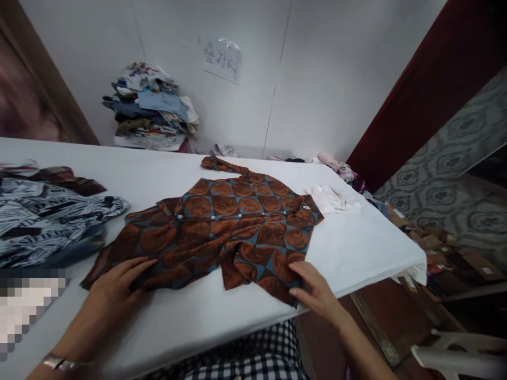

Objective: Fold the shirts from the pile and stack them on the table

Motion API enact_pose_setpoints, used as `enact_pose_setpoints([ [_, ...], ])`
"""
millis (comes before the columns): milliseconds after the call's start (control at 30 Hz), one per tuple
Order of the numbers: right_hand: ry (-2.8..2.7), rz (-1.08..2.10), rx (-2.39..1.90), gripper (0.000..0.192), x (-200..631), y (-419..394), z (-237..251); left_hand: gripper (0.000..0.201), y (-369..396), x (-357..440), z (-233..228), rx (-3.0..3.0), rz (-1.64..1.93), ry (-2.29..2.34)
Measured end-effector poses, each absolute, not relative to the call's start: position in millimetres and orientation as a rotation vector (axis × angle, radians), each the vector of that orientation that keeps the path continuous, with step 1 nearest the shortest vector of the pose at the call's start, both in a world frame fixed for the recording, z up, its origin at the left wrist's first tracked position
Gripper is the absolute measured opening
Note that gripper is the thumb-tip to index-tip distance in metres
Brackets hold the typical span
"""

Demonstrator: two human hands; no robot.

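Nearest, just on the person's side of the brown-and-blue shirt (273, 200), is a black-and-white checked garment (249, 367) worn by the person. A metal bracelet (59, 363) circles the left wrist. Low and well to the right of the shirt, a white plastic chair (459, 351) shows in part.

The left hand (119, 279) lies at the shirt's near left edge, fingers stretched over the cloth and thumb apart from them; whether it pinches the fabric, I cannot tell. The right hand (312, 287) is at the shirt's near right corner, forefinger touching the cloth and thumb set apart; its hold cannot be told either.

The shirt lies spread and rumpled on the white counter (368, 253), a row of pale buttons running across it, and a narrow strip of its fabric reaches out at the far edge. Left of the shirt is a heap of printed clothes (51, 221); touching or just beside its right end is a crumpled white cloth (332, 199). Cardboard boxes (431, 248) stand well right of the shirt.

Beyond the shirt, to the left, rises a tall clothes stack (158, 113). Farthest, behind the shirt, a handwritten paper sign (222, 60) hangs on the pale wall (325, 89).
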State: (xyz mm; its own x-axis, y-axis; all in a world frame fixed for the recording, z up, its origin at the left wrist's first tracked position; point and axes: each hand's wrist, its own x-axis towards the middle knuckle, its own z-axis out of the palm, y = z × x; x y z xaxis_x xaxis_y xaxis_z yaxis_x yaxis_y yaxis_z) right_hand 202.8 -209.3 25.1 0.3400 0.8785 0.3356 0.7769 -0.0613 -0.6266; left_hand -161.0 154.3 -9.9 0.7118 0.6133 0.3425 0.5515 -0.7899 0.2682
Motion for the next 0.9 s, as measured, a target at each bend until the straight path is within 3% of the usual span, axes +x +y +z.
enact_pose_setpoints([
  [100,-1.759,0.025,-1.807,0.055,173.4,-214.3,25.1,0.051,148.6,-151.9,-3.5,2.782,0.593,0.967],
  [433,-2.001,-0.060,-1.679,0.033,124.0,-138.1,51.0,0.046,130.1,-137.0,6.7,2.868,0.329,1.133],
  [700,-2.007,0.155,-1.976,0.026,114.6,-80.0,46.5,0.050,137.9,-138.0,2.4,2.805,0.434,1.117],
  [900,-1.533,0.453,-1.535,0.020,148.0,-120.0,75.6,0.049,143.6,-144.2,-7.8,2.798,0.495,1.094],
])
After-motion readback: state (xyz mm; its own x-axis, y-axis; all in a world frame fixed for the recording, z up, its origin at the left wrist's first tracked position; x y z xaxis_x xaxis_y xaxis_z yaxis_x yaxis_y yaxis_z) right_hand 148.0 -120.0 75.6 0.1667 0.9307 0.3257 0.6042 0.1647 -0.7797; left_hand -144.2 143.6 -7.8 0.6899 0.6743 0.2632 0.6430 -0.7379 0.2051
